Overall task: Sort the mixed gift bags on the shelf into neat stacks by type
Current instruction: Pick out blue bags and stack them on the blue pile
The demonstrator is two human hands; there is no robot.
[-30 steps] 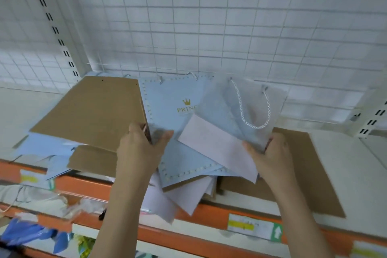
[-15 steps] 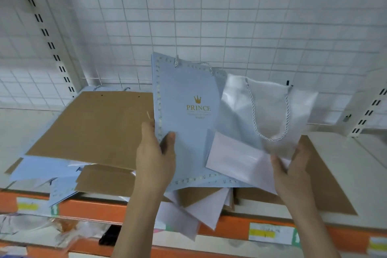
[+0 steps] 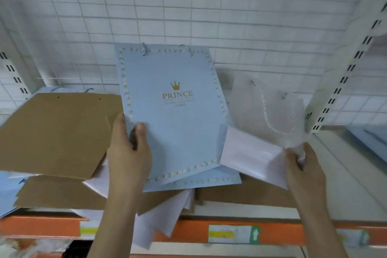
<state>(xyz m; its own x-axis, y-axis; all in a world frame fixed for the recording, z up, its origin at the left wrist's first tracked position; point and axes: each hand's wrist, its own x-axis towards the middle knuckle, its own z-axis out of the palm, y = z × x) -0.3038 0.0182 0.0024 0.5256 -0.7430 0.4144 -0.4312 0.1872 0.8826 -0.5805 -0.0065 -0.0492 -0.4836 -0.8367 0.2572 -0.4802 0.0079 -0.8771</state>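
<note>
We've got the blue PRINCE bag pinched at its left edge in our left hand, long axis upright. Right of it, our right hand fingers clamp the white bag — that hand's nearer the bare shelf.

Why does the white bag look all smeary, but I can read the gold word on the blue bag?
In the head view, the white bag in the right hand is smeared by motion blur, while the blue bag in the left hand is sharp enough to read PRINCE; the wide lens bends the wire grid lines, and the light is soft with no glare.
</note>
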